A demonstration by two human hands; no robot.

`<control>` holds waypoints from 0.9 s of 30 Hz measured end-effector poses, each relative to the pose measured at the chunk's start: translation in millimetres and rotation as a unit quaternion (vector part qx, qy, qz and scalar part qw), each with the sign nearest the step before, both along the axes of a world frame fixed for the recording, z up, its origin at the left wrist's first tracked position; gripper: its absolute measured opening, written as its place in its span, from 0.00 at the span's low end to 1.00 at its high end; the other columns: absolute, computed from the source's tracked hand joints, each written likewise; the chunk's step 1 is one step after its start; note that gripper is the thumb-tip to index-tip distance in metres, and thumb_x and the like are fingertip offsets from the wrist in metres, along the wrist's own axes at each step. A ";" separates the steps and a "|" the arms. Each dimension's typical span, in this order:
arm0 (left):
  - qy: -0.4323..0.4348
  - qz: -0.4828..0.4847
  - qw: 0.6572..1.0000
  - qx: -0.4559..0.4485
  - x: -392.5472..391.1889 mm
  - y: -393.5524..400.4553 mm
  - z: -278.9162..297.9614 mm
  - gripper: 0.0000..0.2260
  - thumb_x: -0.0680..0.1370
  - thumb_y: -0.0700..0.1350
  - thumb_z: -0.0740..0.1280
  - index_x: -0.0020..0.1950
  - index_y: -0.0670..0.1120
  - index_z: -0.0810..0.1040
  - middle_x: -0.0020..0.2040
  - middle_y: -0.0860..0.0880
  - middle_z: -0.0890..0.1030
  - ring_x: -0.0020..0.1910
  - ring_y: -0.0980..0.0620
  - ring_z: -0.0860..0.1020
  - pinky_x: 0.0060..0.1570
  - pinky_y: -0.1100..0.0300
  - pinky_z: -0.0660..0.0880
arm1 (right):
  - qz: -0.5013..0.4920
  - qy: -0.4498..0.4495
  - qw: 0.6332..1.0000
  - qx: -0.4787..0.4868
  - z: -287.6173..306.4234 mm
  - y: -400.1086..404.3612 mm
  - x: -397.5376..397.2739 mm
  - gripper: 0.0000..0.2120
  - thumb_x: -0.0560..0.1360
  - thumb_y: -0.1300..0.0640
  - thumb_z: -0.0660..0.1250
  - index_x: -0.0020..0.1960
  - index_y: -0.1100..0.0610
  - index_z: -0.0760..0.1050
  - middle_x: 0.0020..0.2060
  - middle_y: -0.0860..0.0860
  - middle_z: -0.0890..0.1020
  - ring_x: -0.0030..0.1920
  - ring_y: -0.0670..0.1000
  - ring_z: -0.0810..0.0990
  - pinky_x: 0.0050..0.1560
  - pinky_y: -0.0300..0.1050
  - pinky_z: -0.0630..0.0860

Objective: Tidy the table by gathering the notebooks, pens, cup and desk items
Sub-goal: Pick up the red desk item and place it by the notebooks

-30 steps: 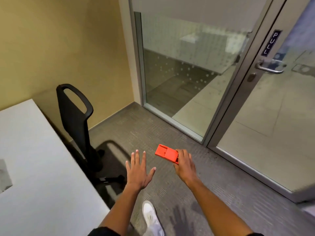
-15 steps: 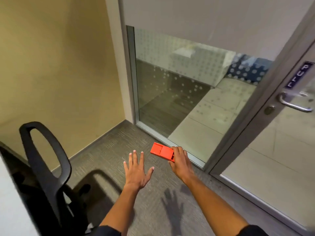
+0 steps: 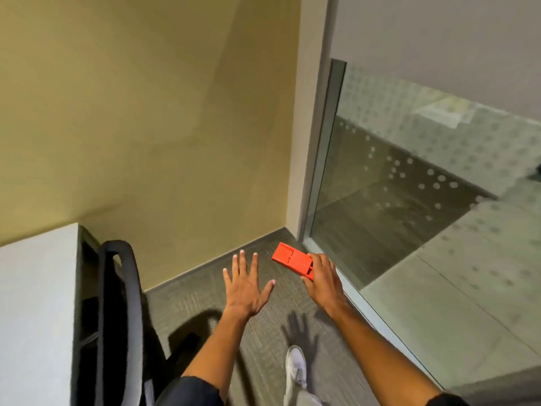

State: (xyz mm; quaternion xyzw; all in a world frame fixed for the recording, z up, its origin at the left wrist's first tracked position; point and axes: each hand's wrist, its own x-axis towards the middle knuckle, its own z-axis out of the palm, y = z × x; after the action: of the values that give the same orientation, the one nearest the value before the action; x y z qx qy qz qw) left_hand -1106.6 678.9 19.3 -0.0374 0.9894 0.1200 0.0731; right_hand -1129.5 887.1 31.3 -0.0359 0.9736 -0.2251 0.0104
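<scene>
Two walls fill most of the view: a yellow wall (image 3: 140, 118) ahead and a frosted glass partition (image 3: 424, 206) to the right, meeting at a pale post (image 3: 310, 142). Below them lies grey carpet (image 3: 263, 326), on which a white shoe (image 3: 295, 367) shows. At the lower left is a corner of the white surface (image 3: 35, 317), bare in the small part that shows, with a black chair (image 3: 123, 312) tucked just beside it.

The person stands with both arms held out over the carpet, well apart from the surface. The left hand (image 3: 244, 285) holds nothing; its fingers are straight and spread, palm down. The right hand (image 3: 323, 281) grips one end of a flat orange desk item (image 3: 292, 260), its fingers curled over the top; the other end juts forward toward the corner of the room. What the item is exactly I cannot tell: a slim rectangular case or tool with a seam across it.

As to progress, one item is plainly in hand and away from the surface, so the gathering is under way. No notebooks, pens or cup appear here, and most of the surface is out of view, so how much is left cannot be judged; at the least, this orange piece is not yet put down.
</scene>
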 end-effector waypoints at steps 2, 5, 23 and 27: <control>0.000 0.039 0.999 0.000 -36.6 -10.2 4.6 0.39 0.76 0.69 0.49 0.80 0.50 0.41 0.80 0.43 0.40 0.78 0.43 0.38 0.75 0.38 0.43 | 0.029 -0.001 1.000 -0.006 1.1 -11.1 -50.2 0.28 0.74 0.52 0.71 0.70 0.53 0.64 0.64 0.52 0.70 0.63 0.54 0.71 0.60 0.49 0.74; 0.008 0.081 0.997 -0.009 -85.9 -26.7 18.3 0.39 0.77 0.69 0.49 0.80 0.50 0.42 0.80 0.42 0.40 0.79 0.42 0.39 0.75 0.39 0.43 | 0.074 0.001 0.997 -0.011 9.0 -32.7 -118.0 0.28 0.74 0.52 0.71 0.70 0.54 0.64 0.64 0.53 0.71 0.62 0.55 0.71 0.59 0.49 0.73; 0.017 0.336 0.942 0.005 -249.6 -214.9 33.7 0.38 0.78 0.68 0.49 0.79 0.50 0.36 0.79 0.42 0.36 0.78 0.42 0.35 0.75 0.39 0.41 | 0.312 -0.008 0.950 0.005 12.5 -273.2 -351.7 0.33 0.74 0.51 0.72 0.73 0.56 0.61 0.66 0.53 0.70 0.65 0.54 0.71 0.62 0.46 0.73; 0.020 0.372 0.928 0.013 -271.9 -273.8 35.8 0.39 0.78 0.68 0.50 0.79 0.50 0.37 0.79 0.43 0.36 0.78 0.42 0.35 0.74 0.39 0.40 | 0.364 -0.008 0.931 0.013 17.4 -343.7 -380.3 0.32 0.74 0.51 0.71 0.73 0.55 0.61 0.67 0.53 0.69 0.65 0.53 0.70 0.62 0.46 0.73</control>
State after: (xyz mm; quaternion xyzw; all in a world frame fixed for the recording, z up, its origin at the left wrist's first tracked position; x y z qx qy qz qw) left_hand -1378.5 405.1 55.2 -0.3999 0.9038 0.1526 0.0043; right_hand -1509.8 543.4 48.7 -0.3857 0.8966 -0.1935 0.0997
